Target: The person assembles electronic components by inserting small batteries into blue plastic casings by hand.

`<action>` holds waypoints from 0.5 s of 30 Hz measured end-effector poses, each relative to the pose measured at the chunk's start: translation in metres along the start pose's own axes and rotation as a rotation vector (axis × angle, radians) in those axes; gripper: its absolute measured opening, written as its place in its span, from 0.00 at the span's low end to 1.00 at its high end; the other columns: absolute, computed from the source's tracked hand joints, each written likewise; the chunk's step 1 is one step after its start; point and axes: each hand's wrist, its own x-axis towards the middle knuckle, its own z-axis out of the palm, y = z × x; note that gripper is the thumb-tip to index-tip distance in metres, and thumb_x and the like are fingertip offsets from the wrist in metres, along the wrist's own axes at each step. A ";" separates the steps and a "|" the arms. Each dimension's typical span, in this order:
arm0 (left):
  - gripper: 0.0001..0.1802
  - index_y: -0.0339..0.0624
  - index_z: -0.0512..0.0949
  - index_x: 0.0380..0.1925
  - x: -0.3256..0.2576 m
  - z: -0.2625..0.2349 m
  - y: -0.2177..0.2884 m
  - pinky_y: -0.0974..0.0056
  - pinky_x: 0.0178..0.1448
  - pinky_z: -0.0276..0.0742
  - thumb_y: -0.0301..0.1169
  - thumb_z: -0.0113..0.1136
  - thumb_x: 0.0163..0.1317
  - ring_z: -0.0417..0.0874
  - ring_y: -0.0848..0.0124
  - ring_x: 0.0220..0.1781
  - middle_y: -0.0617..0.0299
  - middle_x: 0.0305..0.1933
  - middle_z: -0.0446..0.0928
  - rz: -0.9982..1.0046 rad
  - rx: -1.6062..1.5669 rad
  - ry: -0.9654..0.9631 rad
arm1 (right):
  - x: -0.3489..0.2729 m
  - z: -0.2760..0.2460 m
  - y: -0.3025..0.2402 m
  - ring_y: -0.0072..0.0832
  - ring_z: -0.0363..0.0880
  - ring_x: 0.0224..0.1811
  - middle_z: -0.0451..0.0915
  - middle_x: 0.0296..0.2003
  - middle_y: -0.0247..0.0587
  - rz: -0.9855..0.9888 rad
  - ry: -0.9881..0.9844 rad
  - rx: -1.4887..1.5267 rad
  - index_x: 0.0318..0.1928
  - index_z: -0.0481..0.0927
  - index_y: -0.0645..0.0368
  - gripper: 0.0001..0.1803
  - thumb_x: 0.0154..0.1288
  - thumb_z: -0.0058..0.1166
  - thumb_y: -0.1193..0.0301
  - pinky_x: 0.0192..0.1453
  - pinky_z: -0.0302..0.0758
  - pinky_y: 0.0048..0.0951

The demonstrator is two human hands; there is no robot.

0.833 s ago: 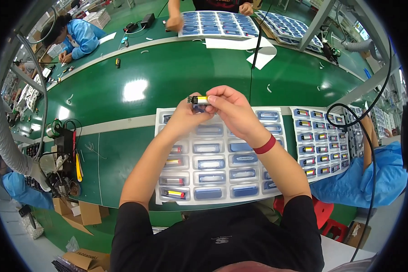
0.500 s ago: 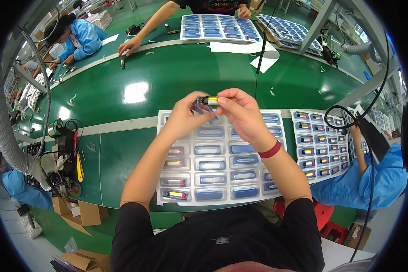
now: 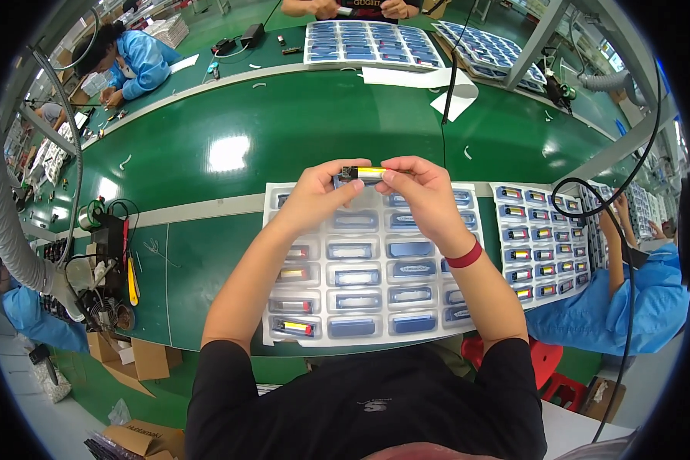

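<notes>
Above the far edge of a white blister tray [image 3: 321, 313] my two hands meet. My right hand [image 3: 425, 195], a red band at its wrist, pinches one end of a small battery module [image 3: 369, 173] with a yellow and silvery face and a black end. My left hand [image 3: 318, 195] has its thumb and fingers closed at the module's black end, around a blue plastic shell [image 3: 338, 182] mostly hidden by the fingers. The module lies level along the shell; whether it is seated inside cannot be seen. Below, the tray's pockets hold blue shells [image 3: 352, 328] and several battery modules [image 3: 294, 327].
Another tray [image 3: 526, 222] of modules stands at right, beside a co-worker in blue [image 3: 625, 303]. To the left are a yellow-handled tool [image 3: 133, 285] and a solder spool [image 3: 92, 215]. A green conveyor belt [image 3: 299, 126] runs beyond; a black cable [image 3: 629, 253] hangs at right.
The module and shell have come together, the shell now mostly covered. My hands moved slightly right and down. Across the belt, a co-worker's hand has withdrawn, and the item beneath it is gone.
</notes>
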 end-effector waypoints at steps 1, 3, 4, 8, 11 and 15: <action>0.25 0.42 0.76 0.67 0.000 -0.001 0.002 0.74 0.44 0.77 0.26 0.63 0.70 0.79 0.82 0.39 0.68 0.44 0.81 -0.003 -0.001 0.002 | 0.000 -0.003 -0.001 0.26 0.87 0.41 0.87 0.41 0.41 0.033 -0.025 -0.004 0.51 0.84 0.66 0.11 0.71 0.61 0.77 0.51 0.82 0.27; 0.28 0.39 0.74 0.68 0.000 -0.003 0.005 0.73 0.49 0.79 0.24 0.65 0.67 0.79 0.82 0.42 0.69 0.45 0.81 -0.063 -0.030 -0.073 | 0.002 -0.009 -0.003 0.26 0.87 0.41 0.87 0.41 0.41 0.061 -0.040 0.025 0.51 0.84 0.66 0.10 0.71 0.61 0.77 0.50 0.82 0.27; 0.28 0.39 0.74 0.68 -0.001 -0.002 0.004 0.73 0.49 0.79 0.24 0.65 0.67 0.79 0.82 0.42 0.69 0.45 0.81 -0.065 -0.032 -0.071 | 0.002 -0.011 -0.003 0.26 0.87 0.40 0.87 0.41 0.41 0.085 -0.053 0.052 0.50 0.85 0.66 0.10 0.70 0.61 0.78 0.50 0.82 0.27; 0.34 0.35 0.71 0.70 -0.002 -0.003 -0.004 0.71 0.52 0.81 0.19 0.67 0.63 0.80 0.81 0.43 0.67 0.48 0.81 -0.081 -0.322 -0.123 | -0.001 -0.010 0.000 0.26 0.87 0.42 0.87 0.43 0.41 0.070 -0.035 -0.095 0.49 0.86 0.66 0.09 0.70 0.62 0.77 0.50 0.81 0.26; 0.36 0.34 0.70 0.71 0.000 -0.005 -0.009 0.71 0.54 0.81 0.17 0.67 0.61 0.81 0.80 0.45 0.64 0.52 0.81 -0.086 -0.357 -0.159 | -0.003 -0.008 0.008 0.26 0.86 0.44 0.86 0.44 0.41 -0.181 -0.016 -0.323 0.48 0.87 0.66 0.09 0.69 0.63 0.77 0.50 0.81 0.26; 0.37 0.34 0.69 0.71 -0.001 -0.002 -0.008 0.70 0.56 0.82 0.17 0.67 0.60 0.82 0.79 0.48 0.61 0.55 0.81 -0.084 -0.357 -0.121 | -0.003 -0.008 0.002 0.25 0.84 0.44 0.85 0.44 0.41 -0.205 -0.046 -0.477 0.47 0.87 0.65 0.09 0.68 0.63 0.77 0.50 0.80 0.25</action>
